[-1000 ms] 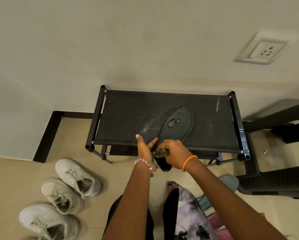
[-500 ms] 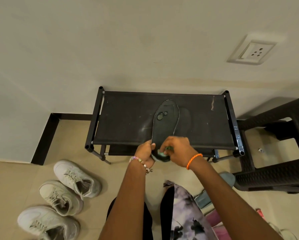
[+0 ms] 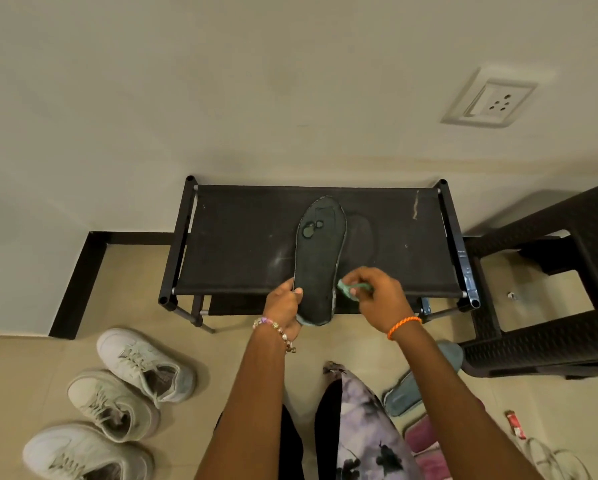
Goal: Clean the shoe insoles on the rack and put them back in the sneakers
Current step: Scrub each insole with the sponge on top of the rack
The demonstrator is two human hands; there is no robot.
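insole (image 3: pixel 318 265) lifted upright, green cloth (image 3: pixel 346 289) beside

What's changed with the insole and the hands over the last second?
The insole swung from a rightward slant to nearly straight, toe toward the wall. The left hand, open beside the heel a second ago, now grips that heel. The right hand slid off the heel to the insole's right edge, still pinching the green cloth. The rack and the sneakers stayed put.
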